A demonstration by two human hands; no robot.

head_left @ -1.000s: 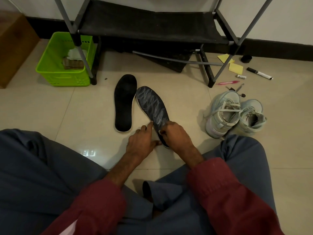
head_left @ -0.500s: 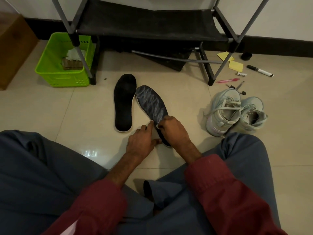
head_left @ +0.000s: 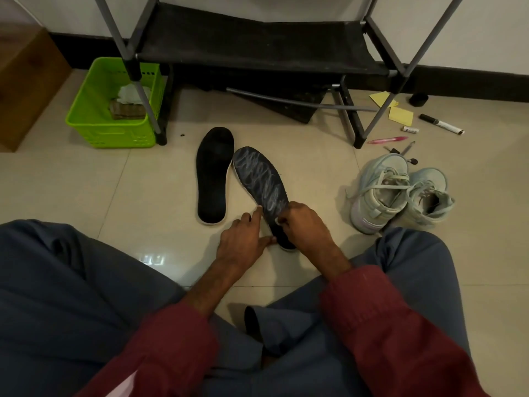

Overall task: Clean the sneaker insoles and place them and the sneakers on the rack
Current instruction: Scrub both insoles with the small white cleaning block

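- Two insoles lie side by side on the floor (head_left: 137, 196) in front of the rack (head_left: 257, 44): a plain black insole (head_left: 213, 176) and a marked insole (head_left: 259, 179) streaked with pale scribbles, their toe ends touching.
- The left hand (head_left: 243, 242) has its fingers straight, resting against the marked insole's edge near the heel.
- The right hand (head_left: 303, 224) has its fingers curled on that insole; whether they pinch anything cannot be told.
- The pale sneakers (head_left: 400, 193) stand together on the floor to the right.
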